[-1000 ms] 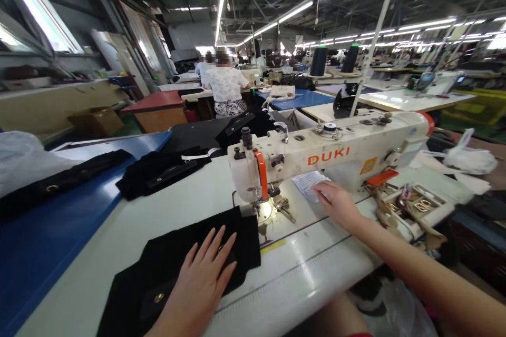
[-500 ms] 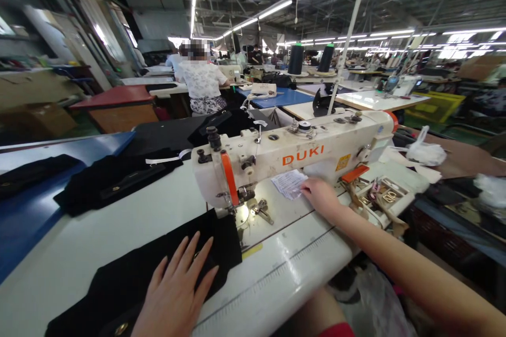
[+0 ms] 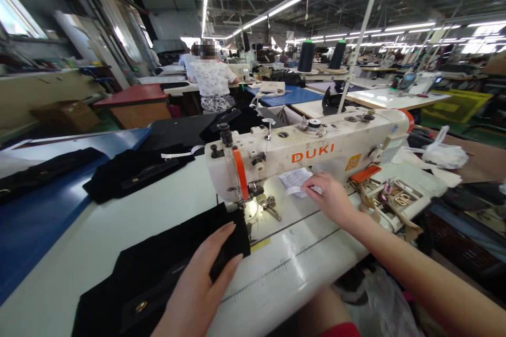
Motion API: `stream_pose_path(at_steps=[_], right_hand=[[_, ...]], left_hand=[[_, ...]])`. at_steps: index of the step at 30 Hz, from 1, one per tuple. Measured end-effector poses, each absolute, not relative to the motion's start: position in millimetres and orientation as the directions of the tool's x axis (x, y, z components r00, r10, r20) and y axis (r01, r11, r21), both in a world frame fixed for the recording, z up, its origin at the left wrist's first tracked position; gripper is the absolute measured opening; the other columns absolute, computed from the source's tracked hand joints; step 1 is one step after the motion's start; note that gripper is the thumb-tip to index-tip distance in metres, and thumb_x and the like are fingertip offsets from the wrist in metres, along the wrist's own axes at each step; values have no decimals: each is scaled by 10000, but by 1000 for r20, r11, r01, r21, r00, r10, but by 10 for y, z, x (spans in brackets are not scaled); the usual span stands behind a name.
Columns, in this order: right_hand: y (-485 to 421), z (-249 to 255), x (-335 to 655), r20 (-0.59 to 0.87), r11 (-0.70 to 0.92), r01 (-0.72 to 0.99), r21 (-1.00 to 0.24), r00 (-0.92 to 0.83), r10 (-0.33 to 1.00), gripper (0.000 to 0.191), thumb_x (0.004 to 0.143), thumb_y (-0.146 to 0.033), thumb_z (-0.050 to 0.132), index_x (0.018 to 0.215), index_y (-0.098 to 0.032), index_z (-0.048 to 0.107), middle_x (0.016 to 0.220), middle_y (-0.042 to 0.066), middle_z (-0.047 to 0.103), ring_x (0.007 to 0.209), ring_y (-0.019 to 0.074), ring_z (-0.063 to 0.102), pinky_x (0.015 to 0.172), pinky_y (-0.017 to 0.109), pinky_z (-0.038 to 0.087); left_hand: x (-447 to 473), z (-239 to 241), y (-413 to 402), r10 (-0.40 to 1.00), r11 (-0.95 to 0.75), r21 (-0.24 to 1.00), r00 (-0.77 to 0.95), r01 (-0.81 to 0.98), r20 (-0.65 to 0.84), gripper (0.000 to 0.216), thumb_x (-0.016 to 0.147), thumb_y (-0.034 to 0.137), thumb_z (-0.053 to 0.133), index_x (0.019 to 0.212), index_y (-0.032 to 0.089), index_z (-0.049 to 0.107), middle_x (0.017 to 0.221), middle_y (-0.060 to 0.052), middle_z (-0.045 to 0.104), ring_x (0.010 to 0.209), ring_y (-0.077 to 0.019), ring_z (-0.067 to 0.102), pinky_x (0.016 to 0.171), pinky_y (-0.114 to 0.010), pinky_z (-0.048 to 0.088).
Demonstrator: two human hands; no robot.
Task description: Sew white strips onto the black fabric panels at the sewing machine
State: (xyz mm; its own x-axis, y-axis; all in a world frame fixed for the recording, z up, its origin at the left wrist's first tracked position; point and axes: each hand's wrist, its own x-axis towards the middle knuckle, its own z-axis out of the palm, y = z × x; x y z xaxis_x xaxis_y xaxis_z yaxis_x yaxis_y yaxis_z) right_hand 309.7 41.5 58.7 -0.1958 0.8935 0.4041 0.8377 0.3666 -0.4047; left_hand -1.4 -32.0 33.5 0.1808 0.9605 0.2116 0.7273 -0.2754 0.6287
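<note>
- Two hands reach over a white desk (image 3: 126, 229); the left hand (image 3: 195, 281) lies over the black cloth (image 3: 158, 253), thumb apart from the fingers.
- That black cloth lies flat on the desk, its right end just beside the needle area; a brass ring (image 3: 141, 306) shows on its near part.
- Printed ruler marks (image 3: 284, 263) run along the desk's near edge.
- The right hand (image 3: 331, 199) pinches the edge of some white printed labels (image 3: 294, 178) under the arm of the sewing machine (image 3: 272, 164).
- Right of that hand, a tray (image 3: 419, 206) holds metal rings (image 3: 402, 199) and tan straps.
- Left of the machine, another black piece (image 3: 136, 171) lies near a blue desk (image 3: 39, 237).
- Beyond the machine, two dark thread cones (image 3: 307, 58) stand upright.
- Farther off, a person in a white patterned top (image 3: 211, 80) is turned away.
</note>
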Motion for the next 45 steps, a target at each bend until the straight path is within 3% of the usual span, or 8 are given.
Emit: stream_pose_path(at_steps=[4,9,15,23,28,32,39,45], right_hand=[[32,643,2563,447,599,656,-460,-412,794,174,926,-223,529,819,-194,663,800,50,644,808,190,565,740,300,442],[-222,517,2032,417,626,538,-565,-469,779,155,916,-187,545,798,-188,646,805,42,624,817,180,554,768,302,445],[-102,362,1931,21,109,216,-970,-374,927,274,888,-305,594,1145,-209,583,1040,59,643,907,168,638,791,302,506],[93,142,1802,-182,-233,-79,-969,-407,895,331,725,-394,748,934,-177,612,688,-27,659,662,160,700,644,275,545],[166,127,1689,-236,-280,-60,-958,-386,892,219,772,-278,695,923,-174,576,654,-31,660,646,158,709,628,268,557],[209,190,1640,-294,-340,-49,-939,-398,869,144,773,-184,671,876,-172,571,689,-21,671,661,140,705,609,229,544],[285,230,1718,-235,-201,126,-972,-393,889,104,853,-162,586,955,-182,599,746,1,685,726,146,698,648,245,540],[86,158,1945,360,549,487,-680,-430,828,214,907,-127,495,1059,-152,644,1068,95,690,1010,207,627,934,378,485]], left_hand=[[340,456,-354,985,-18,937,165,348,-43,566,782,527,584,1246,203,587,1249,-102,654,1160,-267,608,998,-416,483],[341,460,-402,947,296,951,103,86,-304,399,737,493,651,1004,200,697,941,-61,761,962,-266,701,910,-395,539],[-21,472,-429,962,262,948,30,181,-272,498,706,557,647,1035,184,684,994,-69,754,911,-251,716,865,-362,569],[-178,450,-338,973,188,916,63,354,-224,525,784,516,550,1162,158,614,896,-81,753,826,-245,726,801,-386,580],[-181,380,-281,900,-392,461,229,796,370,354,851,345,541,1157,196,640,1184,-105,676,1100,-277,623,973,-467,486],[-134,336,-203,592,-733,9,631,680,501,302,921,146,439,1132,164,655,1105,-98,703,1061,-223,632,1008,-423,464],[-217,351,-64,480,-800,-93,725,593,495,306,967,124,376,1060,139,667,1020,-70,726,974,-181,656,946,-361,518],[-289,285,73,525,-715,-69,600,696,604,228,940,122,449,980,111,673,980,-99,706,943,-200,647,888,-359,548]])
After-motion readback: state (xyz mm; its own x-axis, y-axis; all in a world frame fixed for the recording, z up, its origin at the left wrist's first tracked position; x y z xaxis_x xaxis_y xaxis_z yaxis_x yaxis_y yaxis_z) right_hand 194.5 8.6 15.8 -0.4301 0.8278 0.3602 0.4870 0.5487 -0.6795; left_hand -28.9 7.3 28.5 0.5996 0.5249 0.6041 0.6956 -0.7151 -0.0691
